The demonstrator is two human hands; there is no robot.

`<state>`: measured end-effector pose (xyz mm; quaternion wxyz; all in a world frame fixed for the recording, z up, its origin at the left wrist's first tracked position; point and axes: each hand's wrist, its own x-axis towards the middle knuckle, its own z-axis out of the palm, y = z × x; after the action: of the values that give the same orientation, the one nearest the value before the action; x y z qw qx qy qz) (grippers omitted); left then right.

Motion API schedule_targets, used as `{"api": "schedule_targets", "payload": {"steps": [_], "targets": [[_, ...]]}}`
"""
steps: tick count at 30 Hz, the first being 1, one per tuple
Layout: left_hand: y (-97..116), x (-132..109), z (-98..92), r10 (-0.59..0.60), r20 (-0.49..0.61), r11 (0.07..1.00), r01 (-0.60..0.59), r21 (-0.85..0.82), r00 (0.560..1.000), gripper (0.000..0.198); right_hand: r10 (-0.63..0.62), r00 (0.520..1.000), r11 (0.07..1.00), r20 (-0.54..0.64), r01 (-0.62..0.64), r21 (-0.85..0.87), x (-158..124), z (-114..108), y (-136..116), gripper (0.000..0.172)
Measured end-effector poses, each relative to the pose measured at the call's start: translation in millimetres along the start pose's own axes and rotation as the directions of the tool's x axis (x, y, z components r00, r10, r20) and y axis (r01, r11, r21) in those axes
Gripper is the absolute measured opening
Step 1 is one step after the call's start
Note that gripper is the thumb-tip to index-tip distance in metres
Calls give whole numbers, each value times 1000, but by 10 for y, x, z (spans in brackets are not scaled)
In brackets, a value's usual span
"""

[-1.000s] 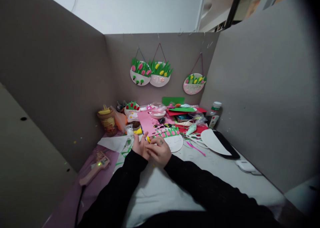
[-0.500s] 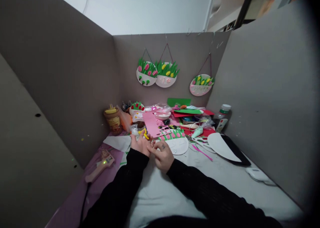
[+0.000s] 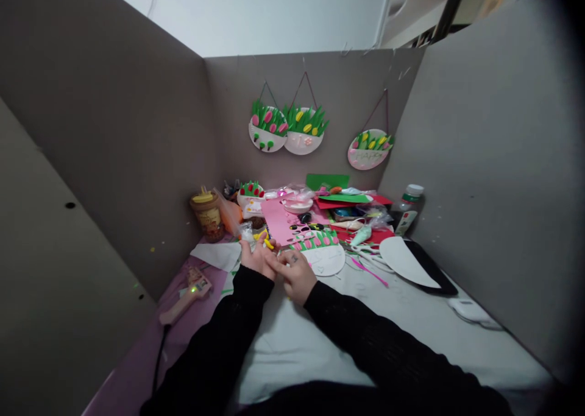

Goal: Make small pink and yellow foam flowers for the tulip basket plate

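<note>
My left hand (image 3: 257, 257) is turned palm up above the front of the table, its fingers partly curled. A small bright yellow piece (image 3: 269, 243) shows at its fingers; its kind is too small to make out. My right hand (image 3: 296, 274) presses its fingertips against the left palm, its other fingers curled under. Whatever lies between the two hands is hidden. Just beyond them lies a white paper-plate craft (image 3: 326, 262) with green paper grass and pink tulips, partly covered by the right hand.
Plate crafts (image 3: 304, 142) hang on the grey back panel. At left are a glue gun (image 3: 187, 297) and a brown cup (image 3: 207, 215). Scissors (image 3: 372, 257), a cut half plate (image 3: 404, 260), a bottle (image 3: 408, 209) and a white device (image 3: 473, 311) stand or lie right. Pink paper (image 3: 276, 221) lies behind.
My right fingers have shifted slightly left over the left palm. The view has tilted a little; the yellow piece stays at the left fingers.
</note>
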<state>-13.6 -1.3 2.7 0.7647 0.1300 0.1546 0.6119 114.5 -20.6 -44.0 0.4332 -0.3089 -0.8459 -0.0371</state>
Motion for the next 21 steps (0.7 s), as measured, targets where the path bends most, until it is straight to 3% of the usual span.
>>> {"api": "schedule_targets", "payload": {"steps": [6,9,15,21], "targets": [[38,25,-27,29,-58,1000,-29,-10,998,71,-81,996,996,47,79,32,6,-33,65,69],[31,19,-13,24,-44,1000,-24,-2,999,69,-44,995,999,90,44,-3,15,-49,81,73],[26,5,10,37,-65,999,-37,1,997,68,-107,993,992,50,104,68,24,-76,58,66],[14,19,-25,42,-37,999,-42,3,998,68,-69,998,997,14,68,31,25,-72,51,69]]}}
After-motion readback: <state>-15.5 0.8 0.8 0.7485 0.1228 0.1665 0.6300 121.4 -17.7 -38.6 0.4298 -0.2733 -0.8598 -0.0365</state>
